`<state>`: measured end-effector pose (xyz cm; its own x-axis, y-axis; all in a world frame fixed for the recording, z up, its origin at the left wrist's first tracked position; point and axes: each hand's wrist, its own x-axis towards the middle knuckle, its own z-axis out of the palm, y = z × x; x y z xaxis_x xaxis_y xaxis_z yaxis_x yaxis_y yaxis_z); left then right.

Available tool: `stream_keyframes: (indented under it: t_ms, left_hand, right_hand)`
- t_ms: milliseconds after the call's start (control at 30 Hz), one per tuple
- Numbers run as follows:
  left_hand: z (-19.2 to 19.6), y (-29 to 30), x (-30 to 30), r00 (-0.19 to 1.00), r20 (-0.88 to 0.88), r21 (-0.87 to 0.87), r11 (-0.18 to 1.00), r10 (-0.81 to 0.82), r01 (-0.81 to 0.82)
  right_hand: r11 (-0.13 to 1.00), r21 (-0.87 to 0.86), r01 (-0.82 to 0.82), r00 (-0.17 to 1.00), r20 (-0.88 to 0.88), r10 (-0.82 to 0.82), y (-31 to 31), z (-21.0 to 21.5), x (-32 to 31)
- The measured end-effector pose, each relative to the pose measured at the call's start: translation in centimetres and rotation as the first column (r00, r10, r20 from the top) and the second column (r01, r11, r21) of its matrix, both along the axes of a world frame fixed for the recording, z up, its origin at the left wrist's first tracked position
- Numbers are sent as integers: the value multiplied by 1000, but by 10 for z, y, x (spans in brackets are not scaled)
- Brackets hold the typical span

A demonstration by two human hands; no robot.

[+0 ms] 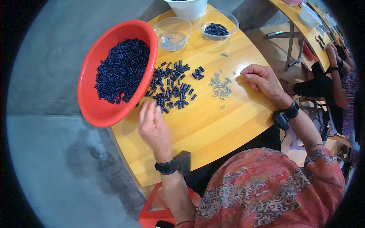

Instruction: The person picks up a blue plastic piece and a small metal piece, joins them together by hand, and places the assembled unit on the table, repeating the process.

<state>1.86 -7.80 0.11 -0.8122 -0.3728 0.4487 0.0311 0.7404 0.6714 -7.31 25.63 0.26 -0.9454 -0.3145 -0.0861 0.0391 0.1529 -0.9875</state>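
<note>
Loose short black tubular pieces (173,89) are spread over the left part of the yellow wooden table (197,140). At the near edge of that pile is my left hand (154,129), slightly blurred, its fingers loosely stretched and apart with nothing visible in them. A scatter of small shiny clear or metallic pieces (221,86) lies right of the black ones. Just beside it, my right hand (264,81) rests low over the table, thumb and forefinger pinched together. Whether a tiny piece is between those fingertips cannot be seen.
A tilted red basin (150,45) full of black pieces stands at the left. Behind are a clear bowl (173,24) with shiny pieces, another clear bowl (228,19) with black pieces, and a white tub (190,8). At right, other people work along another table (294,17).
</note>
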Motion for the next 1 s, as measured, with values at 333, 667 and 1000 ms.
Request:
stream_keyframes:
  t_ms: [333,667,1000]
  left_hand:
    - [-2,-39,6,985,141,-215,974,103,-71]
    - [-2,-22,-3,974,192,-145,978,-119,148]
    - [25,22,-35,978,103,-112,975,-181,192]
  right_hand:
    - [999,-47,5,999,52,-3,-5,-1,0]
    - [1000,-1,-10,999,35,10,-3,1,-2]
    - [1000,15,-13,999,46,12,-2,4,-3]
